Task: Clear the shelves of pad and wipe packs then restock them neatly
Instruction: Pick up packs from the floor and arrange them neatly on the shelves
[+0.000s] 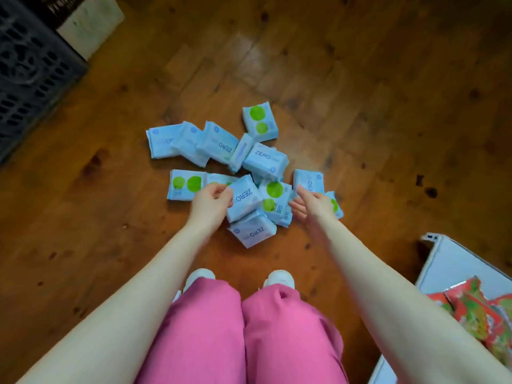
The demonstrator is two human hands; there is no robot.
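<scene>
Left hand (212, 200) looks to pinch the edge of the top ZERO pack (244, 197). Right hand (313, 203) is loose, fingers straight, holding nothing, beside the green-dot pack (274, 202). Pad packs (221, 145) are heaped on the wood floor (110, 217), probably staged off the shelves for two-handed gathering.

Dim, warm indoor light w/ a soft glare patch on floor (249, 48) at upper centre. Corners dark, esp. upper left. Shadows faint, diffuse. Wide-angle stretch along bottom edge. Right hand (311, 205) motion-blurred; print on ZERO pack (243, 196) legible.
</scene>
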